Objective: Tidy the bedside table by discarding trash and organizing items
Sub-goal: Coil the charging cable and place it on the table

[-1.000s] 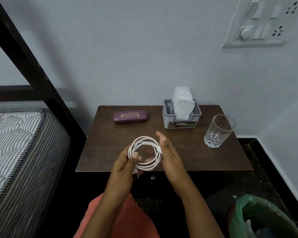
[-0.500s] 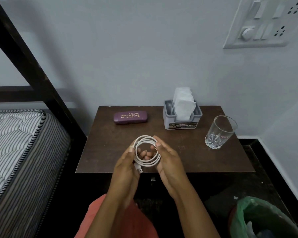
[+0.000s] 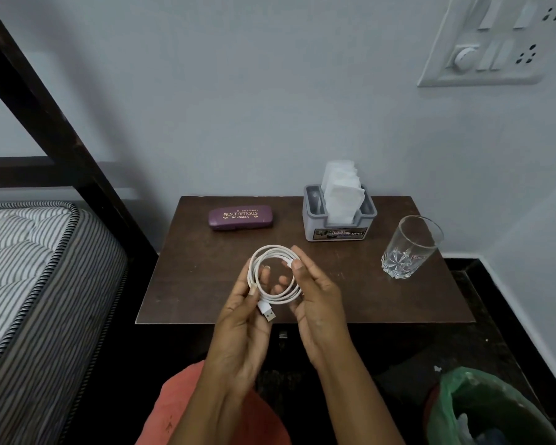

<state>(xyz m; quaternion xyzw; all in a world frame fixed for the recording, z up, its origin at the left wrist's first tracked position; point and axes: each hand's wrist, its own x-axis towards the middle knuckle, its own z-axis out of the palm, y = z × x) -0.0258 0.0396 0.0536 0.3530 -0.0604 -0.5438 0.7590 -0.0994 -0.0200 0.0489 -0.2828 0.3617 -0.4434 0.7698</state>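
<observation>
The white USB cable is wound into a small round coil and held above the front part of the bedside table, its metal plug hanging loose at the coil's 6 o'clock. The left hand pinches the coil's 9 o'clock side, thumb in front and fingers curled behind the loops. The right hand, which a second ago stood flat and apart, has closed onto the 3 o'clock side, thumb pressing the strands. The coil looks tighter than before, so I judge the winding about finished and the cable ready to be set down.

From the coil, a purple spectacle case lies at 11 o'clock, a tissue holder at 1, and a drinking glass at 3. A bin with a green liner stands on the floor at 4 o'clock.
</observation>
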